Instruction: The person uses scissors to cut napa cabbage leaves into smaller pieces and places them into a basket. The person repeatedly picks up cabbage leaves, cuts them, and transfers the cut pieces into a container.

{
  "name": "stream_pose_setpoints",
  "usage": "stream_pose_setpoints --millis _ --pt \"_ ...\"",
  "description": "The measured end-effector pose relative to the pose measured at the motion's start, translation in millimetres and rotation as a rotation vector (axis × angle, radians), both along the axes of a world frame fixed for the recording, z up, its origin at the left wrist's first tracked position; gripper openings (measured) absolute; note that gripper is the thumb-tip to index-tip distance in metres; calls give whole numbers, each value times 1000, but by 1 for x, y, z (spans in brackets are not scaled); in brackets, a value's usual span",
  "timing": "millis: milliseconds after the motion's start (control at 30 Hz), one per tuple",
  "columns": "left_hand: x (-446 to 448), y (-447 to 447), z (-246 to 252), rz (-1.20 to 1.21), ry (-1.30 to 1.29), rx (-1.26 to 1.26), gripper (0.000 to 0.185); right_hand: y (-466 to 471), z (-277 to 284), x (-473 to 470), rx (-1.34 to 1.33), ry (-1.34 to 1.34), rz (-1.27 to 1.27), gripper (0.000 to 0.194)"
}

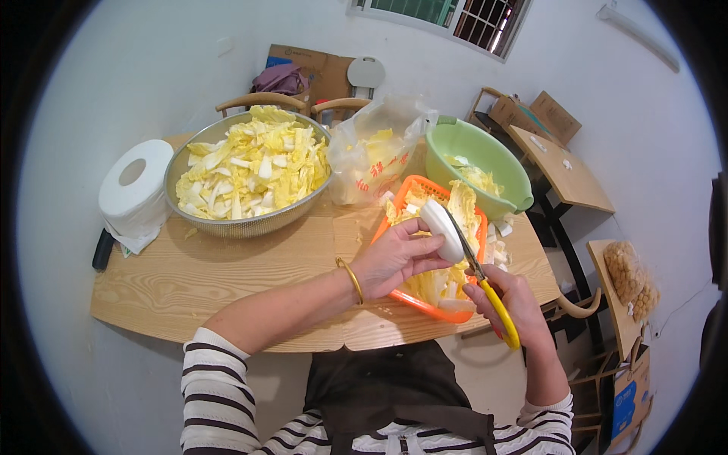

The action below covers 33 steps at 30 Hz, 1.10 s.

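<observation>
Between the thumb and fingers of my left hand (401, 253) is a thick white cabbage stem piece (442, 230). My right hand (512, 296) grips yellow-handled scissors (493, 304), whose dark blades lie along the right edge of the stem. Both hands are above an orange plastic basket (412, 301) that holds yellow and white napa cabbage leaves (463, 202). My left hand covers part of the basket. On the table just right of the basket lie white cabbage scraps (497, 250).
A perforated metal colander (250, 227) heaped with cut cabbage stands left on the wooden table (239, 273). Behind the basket are a clear plastic bag (364, 153) with leaves and a green basin (483, 148) with some cabbage. A large paper roll (133, 193) stands at far left.
</observation>
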State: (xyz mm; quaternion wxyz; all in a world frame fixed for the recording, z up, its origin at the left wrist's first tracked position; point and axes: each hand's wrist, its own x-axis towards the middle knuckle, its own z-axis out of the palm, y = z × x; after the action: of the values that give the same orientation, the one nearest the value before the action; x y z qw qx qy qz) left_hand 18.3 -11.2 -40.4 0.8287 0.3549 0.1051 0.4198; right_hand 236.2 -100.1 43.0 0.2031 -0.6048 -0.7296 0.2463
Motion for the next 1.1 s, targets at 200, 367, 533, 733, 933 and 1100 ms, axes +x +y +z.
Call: stream_pose_setpoints --millis 200,367,533,733,933,1100 --pt "-11 10 6 79 10 -39 37 2 1 17 81 -80 88 44" --pt "-11 8 6 67 -78 -26 37 -2 0 13 132 -92 158 51" --pt "-9 4 5 38 -86 -39 37 -4 -4 6 130 -95 126 51" --pt "-5 2 1 29 -82 -37 37 -6 -2 7 143 -153 140 46" --pt "-3 -3 3 87 54 69 34 -10 4 4 95 -90 140 45" --pt "-5 -6 6 164 254 220 26 -8 1 1 169 -164 157 38"
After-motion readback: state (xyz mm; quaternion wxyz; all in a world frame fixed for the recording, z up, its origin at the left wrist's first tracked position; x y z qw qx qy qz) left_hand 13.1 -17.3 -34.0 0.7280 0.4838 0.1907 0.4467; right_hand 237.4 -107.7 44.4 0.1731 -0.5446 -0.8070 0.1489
